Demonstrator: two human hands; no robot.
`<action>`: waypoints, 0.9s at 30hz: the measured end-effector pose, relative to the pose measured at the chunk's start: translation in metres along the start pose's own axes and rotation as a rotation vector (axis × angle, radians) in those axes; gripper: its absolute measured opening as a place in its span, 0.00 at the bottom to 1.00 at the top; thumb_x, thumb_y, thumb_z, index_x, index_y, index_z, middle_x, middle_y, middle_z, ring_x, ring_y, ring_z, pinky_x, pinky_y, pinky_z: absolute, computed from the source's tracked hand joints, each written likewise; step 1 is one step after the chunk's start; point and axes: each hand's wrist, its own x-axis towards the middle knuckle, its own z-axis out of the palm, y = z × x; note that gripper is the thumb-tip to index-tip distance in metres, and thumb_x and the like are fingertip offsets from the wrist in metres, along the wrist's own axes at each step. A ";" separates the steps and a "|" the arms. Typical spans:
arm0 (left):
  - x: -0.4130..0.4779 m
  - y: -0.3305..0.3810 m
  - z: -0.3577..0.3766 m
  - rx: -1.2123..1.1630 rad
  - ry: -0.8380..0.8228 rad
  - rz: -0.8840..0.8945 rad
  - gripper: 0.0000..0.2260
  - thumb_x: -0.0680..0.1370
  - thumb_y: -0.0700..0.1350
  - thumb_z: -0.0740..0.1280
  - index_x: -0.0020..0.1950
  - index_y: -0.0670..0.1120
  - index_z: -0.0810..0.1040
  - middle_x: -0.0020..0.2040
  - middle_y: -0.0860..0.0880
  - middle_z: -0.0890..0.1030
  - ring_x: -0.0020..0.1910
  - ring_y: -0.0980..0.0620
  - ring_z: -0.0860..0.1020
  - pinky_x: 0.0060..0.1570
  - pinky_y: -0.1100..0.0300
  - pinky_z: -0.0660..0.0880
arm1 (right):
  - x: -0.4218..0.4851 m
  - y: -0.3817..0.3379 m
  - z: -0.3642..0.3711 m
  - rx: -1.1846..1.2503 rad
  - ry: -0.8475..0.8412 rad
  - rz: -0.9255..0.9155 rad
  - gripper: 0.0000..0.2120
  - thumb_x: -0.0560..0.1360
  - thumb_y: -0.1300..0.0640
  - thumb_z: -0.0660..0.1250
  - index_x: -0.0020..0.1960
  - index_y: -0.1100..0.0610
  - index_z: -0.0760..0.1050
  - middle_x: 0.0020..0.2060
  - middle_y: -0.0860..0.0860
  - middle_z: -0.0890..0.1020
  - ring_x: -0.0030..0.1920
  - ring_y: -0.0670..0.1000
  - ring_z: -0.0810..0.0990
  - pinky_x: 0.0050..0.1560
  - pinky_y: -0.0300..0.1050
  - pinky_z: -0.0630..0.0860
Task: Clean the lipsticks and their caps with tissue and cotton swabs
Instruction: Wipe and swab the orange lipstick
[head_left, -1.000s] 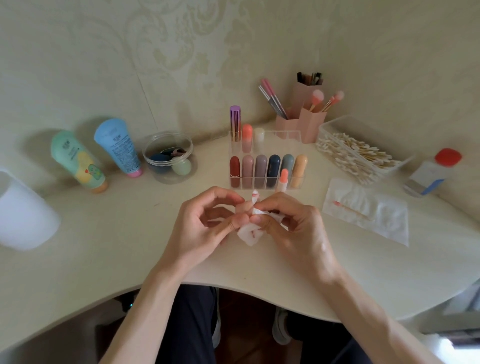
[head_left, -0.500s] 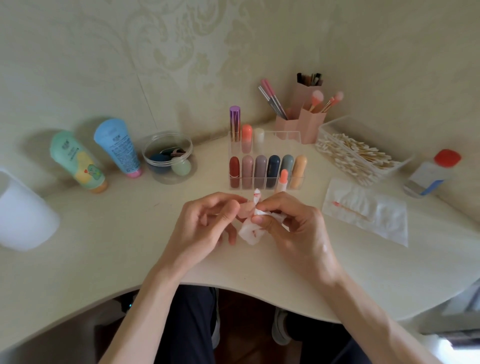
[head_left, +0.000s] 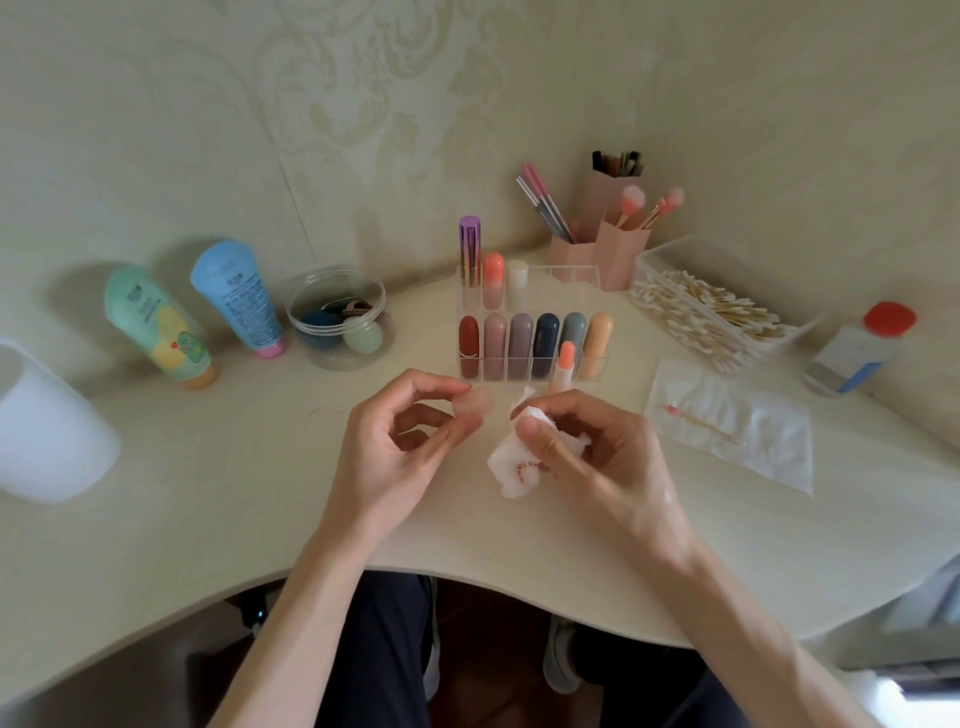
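Observation:
My left hand (head_left: 400, 441) pinches a small translucent pink lipstick cap (head_left: 475, 402) between thumb and fingertips. My right hand (head_left: 587, 452) grips a crumpled white tissue (head_left: 511, 467) with reddish smears on it. The two hands are a little apart above the desk. Just behind them an uncapped lipstick (head_left: 564, 366) with an orange tip stands upright on the desk. A clear organizer (head_left: 530, 332) behind it holds a row of several capped lipsticks. A used cotton swab (head_left: 698, 422) with a pink tip lies on a flat tissue (head_left: 743, 426) to the right.
A clear box of cotton swabs (head_left: 711, 312) and pink brush holders (head_left: 605, 249) stand at the back right. A red-capped bottle (head_left: 857, 348) is far right. A round tub of sponges (head_left: 340, 317), two tubes (head_left: 239, 299) and a white cup (head_left: 44, 426) sit on the left.
The hands were pressed together with the tissue against the cap; now they have drawn apart, the left hand carrying the cap to the left, the right keeping the tissue.

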 end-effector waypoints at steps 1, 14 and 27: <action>0.001 0.000 -0.001 -0.017 0.026 -0.008 0.09 0.74 0.45 0.78 0.53 0.48 0.84 0.48 0.52 0.87 0.40 0.53 0.83 0.43 0.64 0.78 | -0.001 0.000 -0.001 -0.019 -0.002 0.014 0.04 0.81 0.57 0.73 0.51 0.56 0.85 0.42 0.48 0.87 0.41 0.49 0.85 0.42 0.41 0.78; -0.002 0.007 -0.002 -0.163 0.098 0.052 0.08 0.79 0.43 0.74 0.56 0.42 0.82 0.49 0.46 0.85 0.37 0.52 0.80 0.39 0.66 0.75 | 0.002 0.012 0.008 -0.489 -0.063 -0.197 0.21 0.78 0.49 0.75 0.70 0.50 0.79 0.61 0.44 0.78 0.39 0.47 0.82 0.40 0.29 0.71; -0.006 0.012 -0.001 -0.207 0.084 0.098 0.06 0.79 0.39 0.73 0.54 0.39 0.82 0.48 0.45 0.87 0.37 0.51 0.81 0.38 0.64 0.75 | 0.007 0.007 0.015 -0.374 -0.137 -0.259 0.17 0.79 0.58 0.75 0.67 0.54 0.82 0.62 0.46 0.84 0.60 0.44 0.83 0.57 0.44 0.81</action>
